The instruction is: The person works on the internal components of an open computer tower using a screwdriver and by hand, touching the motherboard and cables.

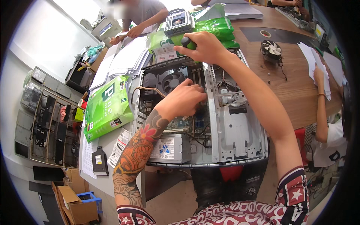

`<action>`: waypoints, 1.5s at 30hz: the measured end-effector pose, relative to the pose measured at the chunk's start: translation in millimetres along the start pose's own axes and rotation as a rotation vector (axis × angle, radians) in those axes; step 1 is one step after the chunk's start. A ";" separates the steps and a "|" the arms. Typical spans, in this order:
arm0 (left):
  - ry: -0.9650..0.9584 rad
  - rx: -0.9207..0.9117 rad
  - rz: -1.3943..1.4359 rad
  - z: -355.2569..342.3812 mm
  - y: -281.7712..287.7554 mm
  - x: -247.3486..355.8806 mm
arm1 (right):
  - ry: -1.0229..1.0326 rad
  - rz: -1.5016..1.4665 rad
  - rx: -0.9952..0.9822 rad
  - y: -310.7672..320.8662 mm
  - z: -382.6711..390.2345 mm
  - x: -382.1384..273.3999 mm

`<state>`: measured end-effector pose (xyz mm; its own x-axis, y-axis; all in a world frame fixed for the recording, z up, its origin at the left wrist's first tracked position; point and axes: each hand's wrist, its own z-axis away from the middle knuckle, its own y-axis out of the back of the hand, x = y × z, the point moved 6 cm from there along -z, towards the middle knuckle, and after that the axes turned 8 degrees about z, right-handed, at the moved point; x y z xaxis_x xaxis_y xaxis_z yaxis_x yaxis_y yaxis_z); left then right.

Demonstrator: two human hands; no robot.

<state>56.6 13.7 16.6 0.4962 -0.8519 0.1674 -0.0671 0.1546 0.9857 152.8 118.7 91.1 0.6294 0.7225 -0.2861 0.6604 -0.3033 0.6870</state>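
An opened desktop computer case (240, 144) lies flat in front of me, with a round fan (171, 82) at its far left. My right hand (208, 47), raised over the far edge, is closed around a screwdriver (189, 43) with a black and green handle; its shaft does not show clearly. My left hand (183, 98) reaches down into the middle of the case, fingers bent over the circuit board. Its fingertips are hidden, so what they pinch cannot be made out. Nearest me in the case sits a metal power supply (170, 149) with several small blue pieces on top.
Green paper packs (108, 107) lie left of and behind the case, beside paper stacks (129, 60). Behind stands a metal box-shaped unit (178, 23). Rightward are a cooler fan (271, 50) and tape roll (265, 33). Co-workers' hands (135, 31) handle papers across the table.
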 end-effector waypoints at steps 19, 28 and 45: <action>0.004 -0.044 0.005 -0.6 2.9 5.7 | 0.041 0.043 0.056 -0.3 2.0 -3.8; 0.034 -0.020 -0.019 -4.7 9.2 4.8 | 0.009 0.008 -0.005 1.2 2.5 -1.4; -0.005 -0.013 -0.041 1.4 0.3 0.8 | 0.022 0.038 0.036 -0.5 1.1 -1.3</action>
<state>55.8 12.4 17.1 0.4943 -0.8599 0.1274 -0.0354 0.1265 0.9913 152.2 117.2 90.4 0.6456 0.7232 -0.2453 0.6504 -0.3524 0.6729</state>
